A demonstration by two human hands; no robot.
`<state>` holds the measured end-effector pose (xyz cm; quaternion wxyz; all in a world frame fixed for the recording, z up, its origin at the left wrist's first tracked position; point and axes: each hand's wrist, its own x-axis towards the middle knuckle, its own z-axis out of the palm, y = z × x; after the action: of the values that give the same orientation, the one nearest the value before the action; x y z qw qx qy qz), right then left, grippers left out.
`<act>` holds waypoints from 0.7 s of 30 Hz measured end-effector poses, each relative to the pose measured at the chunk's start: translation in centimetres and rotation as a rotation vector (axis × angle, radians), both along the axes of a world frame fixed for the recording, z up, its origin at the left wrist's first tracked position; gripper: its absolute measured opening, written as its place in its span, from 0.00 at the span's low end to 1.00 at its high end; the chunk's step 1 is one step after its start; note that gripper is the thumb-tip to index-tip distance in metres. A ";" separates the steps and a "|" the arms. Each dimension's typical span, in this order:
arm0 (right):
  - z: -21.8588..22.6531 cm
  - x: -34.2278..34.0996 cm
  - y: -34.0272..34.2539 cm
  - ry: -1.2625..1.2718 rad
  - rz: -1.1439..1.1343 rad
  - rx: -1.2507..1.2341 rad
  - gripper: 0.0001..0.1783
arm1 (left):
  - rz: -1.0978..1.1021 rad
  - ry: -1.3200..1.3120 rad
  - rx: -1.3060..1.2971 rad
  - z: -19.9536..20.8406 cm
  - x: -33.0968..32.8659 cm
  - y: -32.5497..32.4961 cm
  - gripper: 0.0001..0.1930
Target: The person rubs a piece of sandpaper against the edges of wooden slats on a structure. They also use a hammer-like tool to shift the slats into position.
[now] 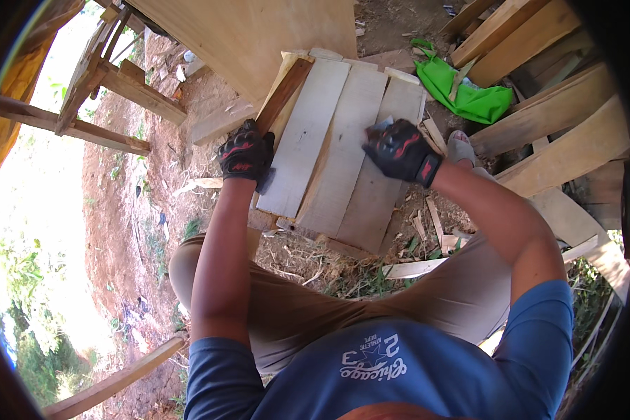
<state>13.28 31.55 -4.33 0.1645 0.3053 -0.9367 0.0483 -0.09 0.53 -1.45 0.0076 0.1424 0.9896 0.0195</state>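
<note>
Working over pale planks

I have the left hand (246, 154) closed on the near end of a dark brown wooden strip (285, 93). The right hand (402, 150) curls around a greyish piece (381, 124) — exactly what, I cannot tell — over the pale planks (346, 150), laid side by side. I judge this a hand-working step; the next move calls for steady left support and even right pressure.

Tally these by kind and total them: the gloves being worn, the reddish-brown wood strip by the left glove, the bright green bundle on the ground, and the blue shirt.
Black gloves: 2
Reddish-brown wood strip: 1
Bright green bundle: 1
Blue shirt: 1
Total: 5
</note>
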 end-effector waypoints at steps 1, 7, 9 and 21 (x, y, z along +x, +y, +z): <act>1.1 0.4 -0.6 0.034 0.017 0.007 0.10 | 0.008 -0.004 -0.005 0.0 0.0 -0.2 0.28; 2.8 6.8 -7.1 -0.160 0.333 -0.082 0.08 | 0.042 -0.049 -0.030 0.2 0.2 -0.7 0.28; 1.3 2.5 -2.7 -0.146 0.112 -0.044 0.06 | 0.028 -0.024 -0.009 0.4 0.1 -0.3 0.28; 1.0 6.3 -4.2 -0.210 0.245 0.109 0.06 | 0.068 -0.062 -0.044 0.5 0.1 -0.1 0.29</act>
<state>19.59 27.39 -3.34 0.0419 0.4190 -0.9057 0.0489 0.04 0.43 -0.98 0.0405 0.1078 0.9933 0.0026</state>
